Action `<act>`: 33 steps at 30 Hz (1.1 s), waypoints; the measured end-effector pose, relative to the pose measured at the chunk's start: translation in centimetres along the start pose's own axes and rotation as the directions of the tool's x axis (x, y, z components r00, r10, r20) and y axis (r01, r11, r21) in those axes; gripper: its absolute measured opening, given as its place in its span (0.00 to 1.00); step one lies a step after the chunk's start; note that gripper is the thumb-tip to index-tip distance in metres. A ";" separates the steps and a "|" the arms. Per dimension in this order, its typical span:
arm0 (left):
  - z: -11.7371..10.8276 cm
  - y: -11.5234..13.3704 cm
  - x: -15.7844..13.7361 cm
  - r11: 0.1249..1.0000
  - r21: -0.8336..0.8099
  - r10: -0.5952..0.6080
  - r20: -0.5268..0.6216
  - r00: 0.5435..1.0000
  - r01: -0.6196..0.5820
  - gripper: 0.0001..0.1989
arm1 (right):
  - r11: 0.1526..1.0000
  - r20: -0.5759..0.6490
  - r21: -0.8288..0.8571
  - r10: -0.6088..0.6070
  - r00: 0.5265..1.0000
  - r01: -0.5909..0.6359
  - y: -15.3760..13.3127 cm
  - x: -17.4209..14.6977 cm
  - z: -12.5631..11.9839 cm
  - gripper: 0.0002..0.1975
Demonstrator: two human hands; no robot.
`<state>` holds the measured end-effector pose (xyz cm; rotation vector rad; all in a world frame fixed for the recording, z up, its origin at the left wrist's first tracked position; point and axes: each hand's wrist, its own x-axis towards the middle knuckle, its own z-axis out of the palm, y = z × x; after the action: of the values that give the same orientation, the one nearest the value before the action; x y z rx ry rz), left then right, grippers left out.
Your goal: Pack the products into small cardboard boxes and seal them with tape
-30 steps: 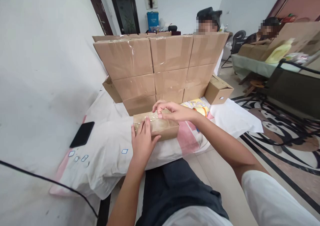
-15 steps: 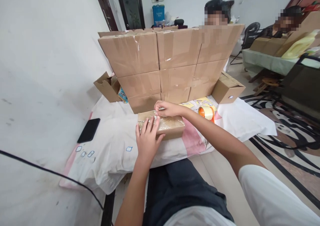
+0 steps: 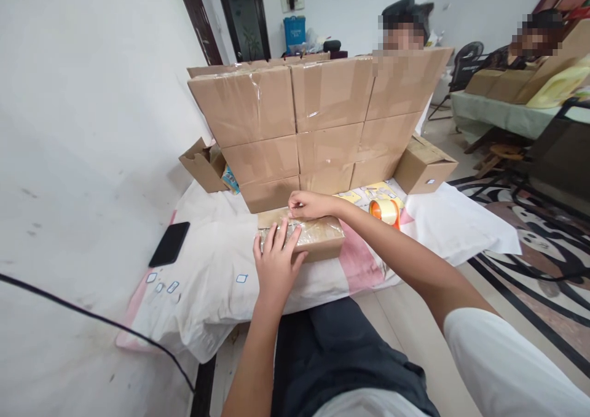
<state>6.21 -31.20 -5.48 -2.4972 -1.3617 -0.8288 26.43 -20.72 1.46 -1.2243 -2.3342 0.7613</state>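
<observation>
We have our left hand (image 3: pixel 278 263) open, its fingers spread over the top of a small cardboard box (image 3: pixel 325 253) and its thumb toward the near edge. The box lies lengthwise before us near the front of the cloth-covered table (image 3: pixel 221 245), with clear packing tape (image 3: pixel 318 233) shining and wrinkled across its top. Our right hand (image 3: pixel 311 205) is over the box's far side, fingers bent inward; we cannot tell whether they are closed on a bit of tape. Our right forearm passes beyond the box's right end, near a tape roll (image 3: pixel 386 211) with orange sides. Just behind the box, a wall of stacked cartons (image 3: pixel 262 113) blocks much of our view, leaving only the head of a co-worker (image 3: pixel 405 11) above it. An open-flapped carton (image 3: pixel 201 171) stands left of the stack, another carton (image 3: pixel 423 172) right, and a black smartphone (image 3: pixel 169 244) lies at the table's left.
</observation>
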 end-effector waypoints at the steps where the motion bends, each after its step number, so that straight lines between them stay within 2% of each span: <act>1: 0.0 0.0 0.0 1.000 -0.001 -0.001 -0.001 1.000 0.001 0.25 | 1.000 0.008 -0.013 0.017 1.000 -0.017 -0.3 -0.1 -0.1 0.10; 6: 0.1 -0.1 0.4 1.000 -0.008 -0.010 0.002 1.000 0.010 0.26 | 0.989 0.010 -0.135 0.067 0.998 -0.065 -1.0 0.4 0.1 0.10; 7: 0.1 -0.1 0.5 1.000 -0.011 -0.015 0.006 1.000 0.015 0.26 | 0.976 -0.038 -0.193 0.093 0.995 -0.099 -0.8 0.6 0.0 0.11; 9: 0.1 0.0 0.8 0.999 -0.017 -0.029 0.017 0.999 0.029 0.25 | 0.922 -0.238 -0.307 0.165 0.957 -0.235 0.3 0.8 -0.4 0.12; 10: 0.1 0.0 0.8 0.999 -0.021 -0.036 0.021 0.999 0.037 0.25 | 0.882 -0.370 -0.338 0.196 0.908 -0.328 1.2 0.7 -1.0 0.11; 12: 0.1 0.1 0.9 0.999 -0.027 -0.045 0.018 0.999 0.045 0.25 | 0.797 -0.598 -0.305 0.266 0.756 -0.521 3.9 -0.5 -3.0 0.09; 13: 0.1 0.1 0.8 0.999 -0.030 -0.042 0.008 0.999 0.042 0.25 | 0.755 -0.671 -0.257 0.309 0.674 -0.603 5.4 -1.7 -4.3 0.09; 14: 0.1 0.1 0.7 0.999 -0.033 -0.035 -0.005 0.999 0.035 0.25 | 0.702 -0.723 -0.192 0.372 0.582 -0.686 7.0 -3.3 -5.7 0.09; 16: 0.1 0.1 0.5 0.999 -0.034 -0.012 -0.034 0.999 0.011 0.25 | 0.614 -0.766 -0.116 0.445 0.464 -0.781 10.1 -7.5 -8.4 0.10; 18: 0.3 -0.1 0.3 1.000 -0.026 0.013 -0.057 0.998 -0.014 0.24 | 0.537 -0.783 -0.076 0.490 0.384 -0.840 12.6 -12.5 -10.6 0.11; 19: 0.4 -0.1 0.3 1.000 -0.020 0.021 -0.068 0.997 -0.023 0.24 | 0.503 -0.776 -0.067 0.517 0.362 -0.862 13.6 -14.9 -11.3 0.11; 22: 0.7 -0.4 0.3 0.999 0.003 0.044 -0.098 0.994 -0.044 0.24 | 0.436 -0.691 -0.075 0.625 0.362 -0.897 16.3 -20.8 -11.8 0.08; 25: 0.9 -0.7 0.4 0.997 0.011 0.074 -0.117 0.990 -0.073 0.24 | 0.417 -0.584 -0.104 0.709 0.395 -0.903 18.9 -23.5 -10.8 0.05; 28: 0.9 -0.9 0.4 0.994 0.010 0.106 -0.130 0.986 -0.106 0.24 | 0.397 -0.522 -0.121 0.754 0.399 -0.910 21.4 -23.5 -9.8 0.07; 33: 0.7 -0.9 0.2 0.993 0.028 0.115 -0.117 0.986 -0.112 0.25 | 0.328 -0.453 -0.132 0.820 0.351 -0.935 24.2 -21.2 -9.3 0.14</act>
<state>5.79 -30.23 -5.98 -2.4401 -1.1721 -0.9167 58.22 -24.51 -8.51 -2.6909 -1.3609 0.3091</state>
